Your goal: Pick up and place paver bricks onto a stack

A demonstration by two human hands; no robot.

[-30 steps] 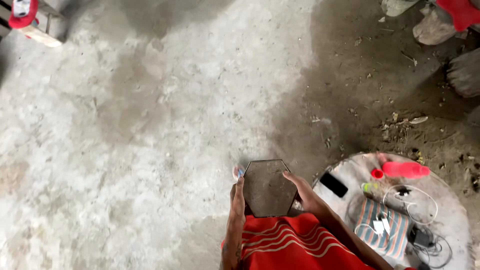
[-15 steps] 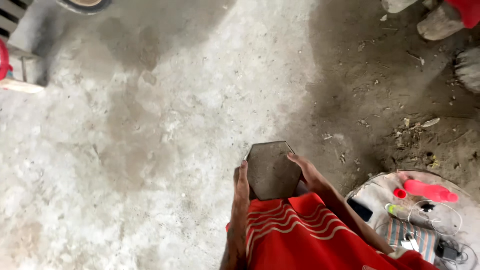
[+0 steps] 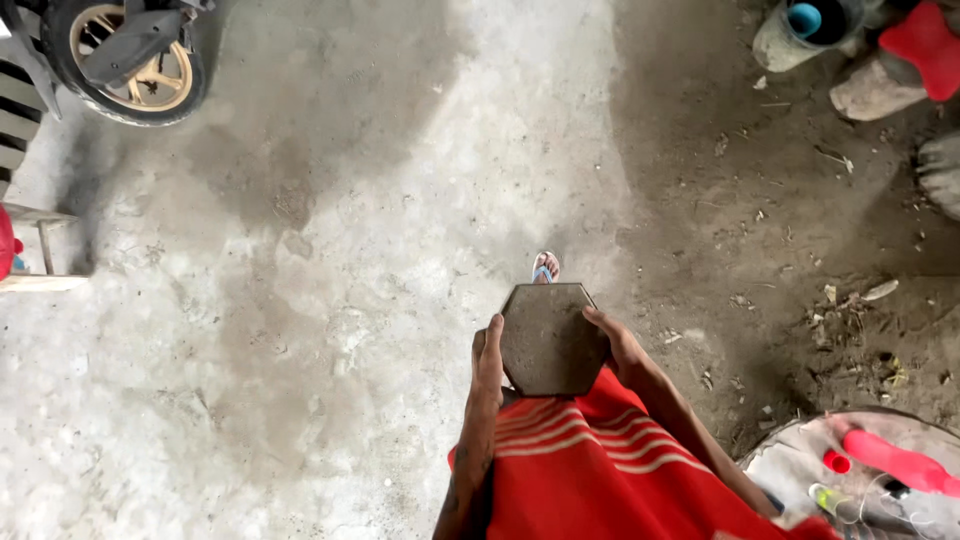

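A person carries a dark hexagonal paving block [image 3: 548, 338] low in the frame's centre, left hand [image 3: 489, 357] and right hand [image 3: 618, 343] clasping opposite edges, fingers curled against it, above a concrete floor [image 3: 330, 280]; a wheel [image 3: 128, 58] sits upper left.

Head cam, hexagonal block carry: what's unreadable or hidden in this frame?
- Underside of the hexagonal block: faces away from the head camera.
- Left hand and right hand: palms and most fingers hidden behind the block's sides.
- Foot in sandal: only the toe shows, the block covers the rest.
- Wheel: cut off by the top edge.
- Round tray: cut by the bottom right corner, small items too small to identify.
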